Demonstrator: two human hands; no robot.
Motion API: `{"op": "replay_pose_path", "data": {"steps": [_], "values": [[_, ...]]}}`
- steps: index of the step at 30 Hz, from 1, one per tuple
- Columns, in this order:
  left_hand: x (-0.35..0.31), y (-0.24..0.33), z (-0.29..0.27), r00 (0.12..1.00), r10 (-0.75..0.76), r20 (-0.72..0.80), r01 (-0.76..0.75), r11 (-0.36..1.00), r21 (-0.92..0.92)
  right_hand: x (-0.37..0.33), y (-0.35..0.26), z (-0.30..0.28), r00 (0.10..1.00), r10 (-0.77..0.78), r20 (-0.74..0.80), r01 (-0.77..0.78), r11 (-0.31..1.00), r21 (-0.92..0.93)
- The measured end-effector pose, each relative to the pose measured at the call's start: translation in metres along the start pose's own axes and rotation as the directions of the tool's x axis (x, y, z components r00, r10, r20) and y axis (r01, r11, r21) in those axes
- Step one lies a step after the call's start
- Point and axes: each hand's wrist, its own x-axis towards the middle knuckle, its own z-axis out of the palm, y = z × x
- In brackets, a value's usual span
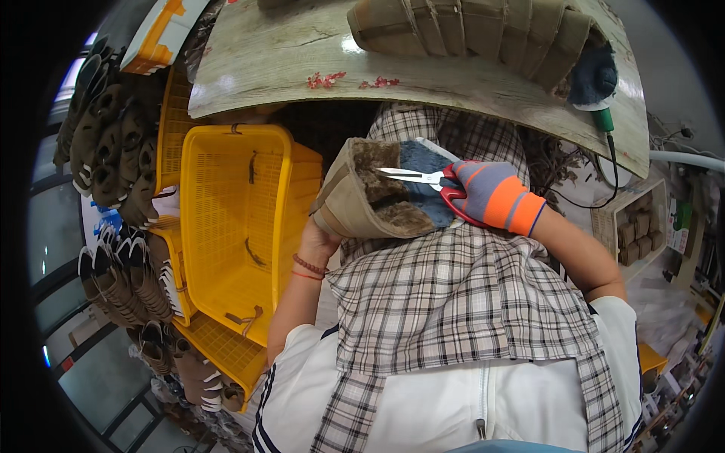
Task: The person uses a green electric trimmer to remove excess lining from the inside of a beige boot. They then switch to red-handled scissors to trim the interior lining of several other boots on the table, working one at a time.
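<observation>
My left hand (321, 238) grips a brown fur-lined boot upper (343, 196) from its left side, its fingers partly hidden behind the piece. The opening faces up over my lap and shows brown fur and a blue-grey fleecy part. My right hand (492, 193), in a grey and orange work glove, is closed round red-handled scissors (423, 178). Their blades point left across the opening and look nearly closed; whether they touch the lining I cannot tell. A black-and-white plaid apron (445, 302) covers my lap under the piece.
A wood-patterned table (257, 68) stands ahead, with a row of nested brown uppers (483, 34), red scraps (326, 80) and a green-handled corded tool (602, 119). A yellow basket (192, 219) stands left, beside racks of brown boots (124, 279). A pale crate (642, 219) sits right.
</observation>
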Motion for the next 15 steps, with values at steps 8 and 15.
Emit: {"op": "replay_pose_path", "data": {"steps": [8, 15], "values": [[0.031, -0.02, -0.014, 0.988, 0.142, 0.055, -0.133, 0.981, -0.142, 0.004, -0.013, 0.002, 0.939, -0.294, -0.18, 0.276, 0.954, -0.119], [0.025, -0.021, -0.007, 0.976, 0.211, 0.049, -0.216, 0.958, 0.19, 0.01, -0.006, -0.002, 0.934, -0.29, -0.208, 0.25, 0.947, -0.202]]}}
